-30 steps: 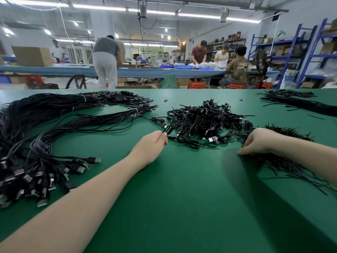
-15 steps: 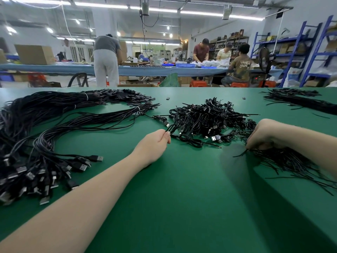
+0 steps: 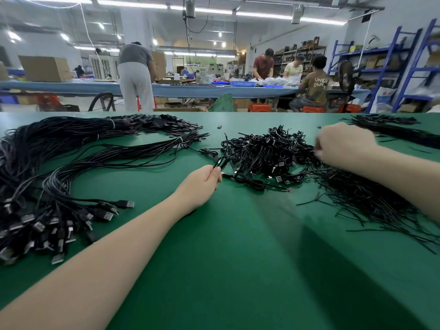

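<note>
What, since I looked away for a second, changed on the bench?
The right hand lifted off the loose ties and moved forward to the right edge of the coiled-cable pile; blur hides any hold. The left hand still pinches its folded cable; the bundles lie unmoved.

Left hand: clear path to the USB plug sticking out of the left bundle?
Likely yes for reach: the USB plug lies uncovered on the mat, nothing between. But the left hand is pinching a cable loop, so it would need to drop that first.
</note>
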A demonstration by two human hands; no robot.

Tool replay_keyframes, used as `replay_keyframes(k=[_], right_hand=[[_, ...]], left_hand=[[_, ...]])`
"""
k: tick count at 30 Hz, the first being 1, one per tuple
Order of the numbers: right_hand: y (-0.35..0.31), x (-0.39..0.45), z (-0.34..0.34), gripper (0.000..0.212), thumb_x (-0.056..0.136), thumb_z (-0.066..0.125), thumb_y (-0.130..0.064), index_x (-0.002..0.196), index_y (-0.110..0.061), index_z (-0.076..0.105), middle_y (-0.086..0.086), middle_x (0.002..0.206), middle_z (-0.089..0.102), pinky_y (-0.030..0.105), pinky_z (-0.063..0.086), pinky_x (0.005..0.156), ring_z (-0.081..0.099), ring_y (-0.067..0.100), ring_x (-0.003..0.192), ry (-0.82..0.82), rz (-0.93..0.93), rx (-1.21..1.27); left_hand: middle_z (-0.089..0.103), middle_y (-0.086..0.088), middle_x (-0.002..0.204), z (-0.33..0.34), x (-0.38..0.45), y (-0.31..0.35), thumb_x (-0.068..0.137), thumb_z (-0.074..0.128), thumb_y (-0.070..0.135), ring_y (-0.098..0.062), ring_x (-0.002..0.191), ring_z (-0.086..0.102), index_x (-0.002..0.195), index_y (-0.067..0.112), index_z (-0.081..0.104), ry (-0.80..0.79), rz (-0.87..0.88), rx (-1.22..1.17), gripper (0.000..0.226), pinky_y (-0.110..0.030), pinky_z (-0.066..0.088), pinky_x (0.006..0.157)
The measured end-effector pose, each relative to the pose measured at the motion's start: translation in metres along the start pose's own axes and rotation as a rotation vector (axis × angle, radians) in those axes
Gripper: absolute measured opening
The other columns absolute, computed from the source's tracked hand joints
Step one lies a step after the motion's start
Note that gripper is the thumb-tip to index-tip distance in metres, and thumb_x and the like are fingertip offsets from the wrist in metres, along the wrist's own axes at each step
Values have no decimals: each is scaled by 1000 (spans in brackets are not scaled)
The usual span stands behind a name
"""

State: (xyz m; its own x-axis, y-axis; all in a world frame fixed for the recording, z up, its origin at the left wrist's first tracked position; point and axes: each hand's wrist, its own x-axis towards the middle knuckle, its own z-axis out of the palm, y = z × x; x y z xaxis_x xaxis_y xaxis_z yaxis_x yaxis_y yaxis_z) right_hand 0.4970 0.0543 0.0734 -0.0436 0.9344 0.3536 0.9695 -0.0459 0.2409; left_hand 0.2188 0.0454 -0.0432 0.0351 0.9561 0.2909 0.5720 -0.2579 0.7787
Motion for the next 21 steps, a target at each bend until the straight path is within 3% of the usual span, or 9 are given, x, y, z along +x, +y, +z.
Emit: replay_keyframes(k=[3, 7, 10, 13, 15, 18, 21], right_hand=[[-30, -16, 0, 19, 95, 54, -29, 103, -24, 70, -2, 98, 67, 24, 47, 56, 60, 17, 77, 19, -229, 227], [-84, -33, 9, 20, 96, 54, -31, 106, -28, 70, -2, 108, 60, 35, 55, 76, 60, 20, 96, 67, -421, 291], [-121, -33, 22, 20, 95, 54, -23, 107, -27, 69, -1, 109, 60, 31, 50, 70, 59, 22, 101, 152, -425, 309], [-143, -29, 32, 16, 94, 55, -21, 105, -26, 66, -3, 107, 59, 27, 38, 65, 56, 20, 104, 254, -421, 313], [-147, -28, 37, 17, 96, 52, -26, 104, -24, 66, -3, 106, 59, 28, 39, 67, 53, 20, 106, 290, -400, 395], [-145, -33, 43, 22, 96, 50, -30, 102, -21, 69, -1, 103, 62, 32, 43, 71, 53, 23, 101, 324, -360, 516], [-141, -34, 47, 20, 95, 54, -29, 98, -19, 72, 1, 98, 65, 35, 44, 73, 55, 25, 97, 356, -352, 604]], left_hand=[[48, 9, 60, -1, 1, 2, 101, 36, 36, -14, 56, 39, 72, 23, 50, 7, -32, -95, 34, -30, 35, 63], [48, 8, 61, -3, 0, 6, 99, 38, 32, -15, 58, 39, 73, 22, 50, 7, -66, -129, 31, -30, 34, 64], [52, 7, 63, -2, -3, 8, 97, 41, 31, -16, 60, 43, 74, 17, 51, 41, -44, -36, 28, -32, 36, 62], [60, -9, 80, 0, -6, 10, 100, 36, 35, -27, 71, 52, 90, 6, 52, 42, 13, 149, 35, -39, 43, 68], [62, -13, 86, 0, -6, 10, 101, 35, 37, -33, 79, 56, 94, 6, 51, 55, 36, 226, 36, -42, 45, 71], [57, -9, 78, 0, -6, 12, 102, 34, 36, -35, 74, 52, 83, 11, 43, 52, 82, 305, 33, -41, 35, 60], [46, -3, 70, 4, -6, 14, 102, 35, 34, -34, 68, 46, 72, 19, 28, 57, 65, 402, 34, -37, 28, 58]])
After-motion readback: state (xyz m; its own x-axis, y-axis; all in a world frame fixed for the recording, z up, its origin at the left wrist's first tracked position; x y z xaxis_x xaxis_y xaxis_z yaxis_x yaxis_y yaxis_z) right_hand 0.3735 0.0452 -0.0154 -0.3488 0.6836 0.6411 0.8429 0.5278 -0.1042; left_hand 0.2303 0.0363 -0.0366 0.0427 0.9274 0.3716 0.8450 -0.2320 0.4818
